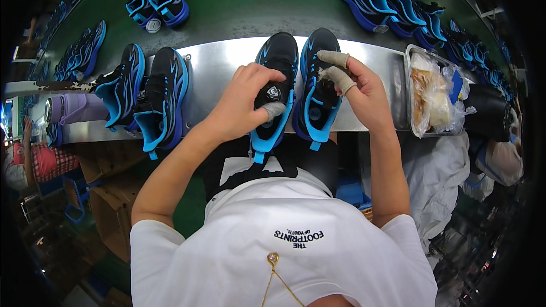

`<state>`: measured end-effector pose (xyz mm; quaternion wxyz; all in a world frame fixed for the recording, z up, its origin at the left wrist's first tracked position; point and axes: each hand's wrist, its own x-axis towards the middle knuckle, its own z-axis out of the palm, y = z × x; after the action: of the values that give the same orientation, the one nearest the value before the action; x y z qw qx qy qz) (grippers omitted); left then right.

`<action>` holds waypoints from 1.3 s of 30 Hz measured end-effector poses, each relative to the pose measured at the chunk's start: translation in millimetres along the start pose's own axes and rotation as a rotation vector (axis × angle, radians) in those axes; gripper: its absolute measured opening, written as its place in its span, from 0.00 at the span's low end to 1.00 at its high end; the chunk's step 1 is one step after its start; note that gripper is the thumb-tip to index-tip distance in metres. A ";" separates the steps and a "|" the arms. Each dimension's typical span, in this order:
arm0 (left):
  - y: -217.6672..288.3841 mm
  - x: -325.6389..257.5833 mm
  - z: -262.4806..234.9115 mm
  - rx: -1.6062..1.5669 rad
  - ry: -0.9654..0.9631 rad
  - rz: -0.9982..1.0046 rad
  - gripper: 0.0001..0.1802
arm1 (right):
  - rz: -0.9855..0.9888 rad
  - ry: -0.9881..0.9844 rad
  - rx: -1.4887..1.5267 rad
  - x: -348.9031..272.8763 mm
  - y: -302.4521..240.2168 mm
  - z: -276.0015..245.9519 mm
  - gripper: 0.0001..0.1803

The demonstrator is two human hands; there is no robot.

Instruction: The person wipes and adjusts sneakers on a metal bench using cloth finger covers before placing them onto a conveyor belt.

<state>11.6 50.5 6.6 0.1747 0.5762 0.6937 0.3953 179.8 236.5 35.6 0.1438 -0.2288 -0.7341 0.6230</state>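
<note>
Desk [217,59] is gleaming, left hand [248,93] spanning left shoe [281,49], grip unclear, right hand [367,90] pinching its neighbour [321,41]; looking light, pliable, best collar-held.

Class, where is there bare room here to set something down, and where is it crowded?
Roomiest: the green surface between the upper-left shoe pair and the upper-right shoe row. Smaller: the metal ledge between the left shoe pair and left hand. Crowded: around the lavender container and filled tray.

Purple cylinder [75,107] and metal tray [408,74].
</note>
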 end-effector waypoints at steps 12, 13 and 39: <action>-7.8 0.4 1.0 -0.037 -0.037 -0.016 0.23 | 0.014 -0.002 -0.040 -1.2 1.2 -0.3 0.15; -6.5 -0.1 3.4 0.068 0.037 -0.010 0.23 | 0.030 -0.006 -0.029 -2.5 2.0 -0.4 0.15; 15.1 -3.5 25.2 0.236 -0.003 -0.025 0.14 | 0.173 0.152 0.100 -22.7 67.5 -10.3 0.20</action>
<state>40.1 56.3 1.4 0.1115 0.5846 0.7423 0.3081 214.8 241.6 -27.0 0.1560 -0.3302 -0.6665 0.6499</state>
